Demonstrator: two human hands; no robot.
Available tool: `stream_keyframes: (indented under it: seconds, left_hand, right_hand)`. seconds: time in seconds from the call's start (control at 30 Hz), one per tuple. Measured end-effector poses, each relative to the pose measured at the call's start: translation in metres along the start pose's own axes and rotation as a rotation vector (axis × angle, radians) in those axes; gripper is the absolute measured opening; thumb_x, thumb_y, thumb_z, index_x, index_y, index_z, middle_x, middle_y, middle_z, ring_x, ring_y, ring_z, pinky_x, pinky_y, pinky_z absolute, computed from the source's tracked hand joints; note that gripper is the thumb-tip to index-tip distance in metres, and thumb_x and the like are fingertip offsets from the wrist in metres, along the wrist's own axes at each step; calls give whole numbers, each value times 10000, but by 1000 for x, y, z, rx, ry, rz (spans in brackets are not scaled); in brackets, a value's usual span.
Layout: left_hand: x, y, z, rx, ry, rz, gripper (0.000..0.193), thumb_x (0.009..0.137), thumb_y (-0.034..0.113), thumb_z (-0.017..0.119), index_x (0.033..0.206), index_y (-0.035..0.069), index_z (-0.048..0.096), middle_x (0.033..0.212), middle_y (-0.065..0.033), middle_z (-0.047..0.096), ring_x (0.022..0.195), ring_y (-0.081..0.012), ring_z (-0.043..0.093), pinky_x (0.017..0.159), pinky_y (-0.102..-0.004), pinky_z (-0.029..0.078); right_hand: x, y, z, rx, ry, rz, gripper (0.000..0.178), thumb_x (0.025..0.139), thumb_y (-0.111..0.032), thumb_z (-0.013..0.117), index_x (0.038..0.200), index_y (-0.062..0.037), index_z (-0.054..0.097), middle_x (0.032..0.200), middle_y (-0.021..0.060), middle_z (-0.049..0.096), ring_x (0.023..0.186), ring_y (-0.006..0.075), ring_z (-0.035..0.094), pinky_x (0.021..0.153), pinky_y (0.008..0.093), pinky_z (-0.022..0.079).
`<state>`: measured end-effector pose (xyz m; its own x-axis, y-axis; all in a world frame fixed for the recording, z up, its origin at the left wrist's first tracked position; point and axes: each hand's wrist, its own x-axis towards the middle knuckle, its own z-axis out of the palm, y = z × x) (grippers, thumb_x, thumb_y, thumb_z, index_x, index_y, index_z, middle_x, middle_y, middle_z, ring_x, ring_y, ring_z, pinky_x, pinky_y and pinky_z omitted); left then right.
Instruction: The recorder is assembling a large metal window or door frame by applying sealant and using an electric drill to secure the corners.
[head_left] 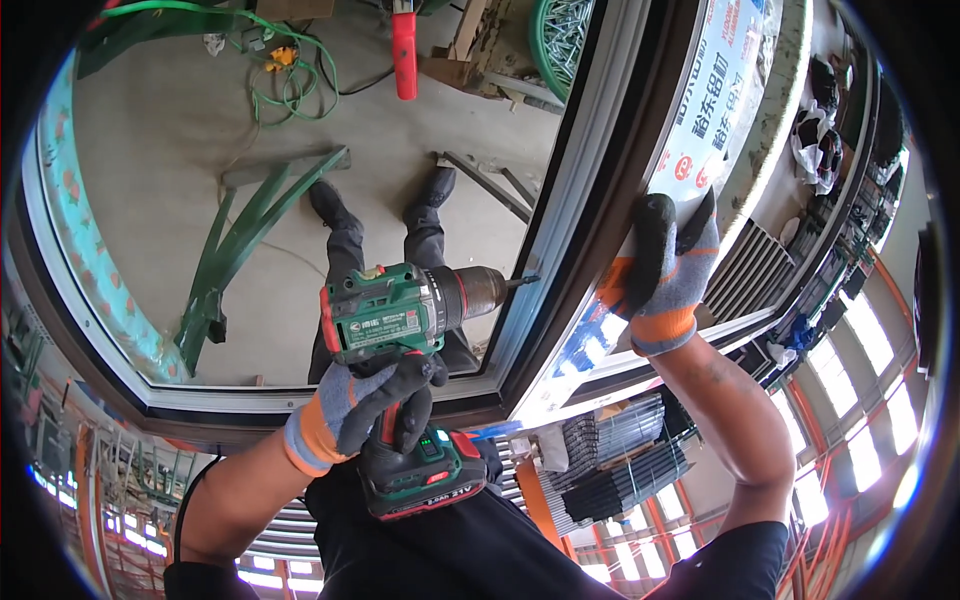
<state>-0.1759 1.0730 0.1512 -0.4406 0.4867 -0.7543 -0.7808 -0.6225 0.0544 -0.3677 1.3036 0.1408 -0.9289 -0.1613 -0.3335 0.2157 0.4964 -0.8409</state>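
Observation:
My left hand (pixel 385 400) is closed round the handle of a green and black cordless drill (pixel 395 310), with its battery pack (pixel 425 475) below. The drill lies level, and its dark bit (pixel 522 282) points right, over the inner edge of a large metal window frame (pixel 575 200). Whether the bit touches the frame, I cannot tell. On the right, my right hand (pixel 665 265) rests against the frame's side, which is covered in printed protective film (pixel 705 120). Its dark fingertips are stretched out and apart. Both hands wear grey and orange gloves with black fingers.
Through the frame opening show my shoes, a green metal stand (pixel 245 240) and a coiled green cable (pixel 290 90). A green basket of screws (pixel 565 50) stands at the far right, near a red-handled tool (pixel 404 55). Patterned wrap (pixel 85 240) covers the left frame side.

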Motion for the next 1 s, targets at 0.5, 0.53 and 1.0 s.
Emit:
stream_keyframes:
  seconds: [0.5,0.53,1.0]
  left_hand:
    - [-11,1,16,-219,41,111,305,930,274,663,1134,85,537,904,-52,630,659,-122,620,514,-241,491]
    - [-14,-1,21,-161,52,170,298,930,320,656,1115,111,552,908,-68,640,666,-125,616,523,-246,488]
    - [-4,11,-6,65,-17,13,442,933,484,599,985,46,575,641,-77,586,449,-186,562,382,-323,453]
  right_hand:
    - [2,0,2,-10,92,23,467,855,-179,752,1222,5,529,1057,111,678,921,160,636,836,308,509]
    - [0,-7,3,-25,97,21,416,877,-170,725,1209,6,546,1039,104,684,907,148,634,822,302,510]
    - [-1,1,12,-98,106,-90,426,895,-235,718,1213,-3,555,1050,132,692,931,189,642,844,326,499]
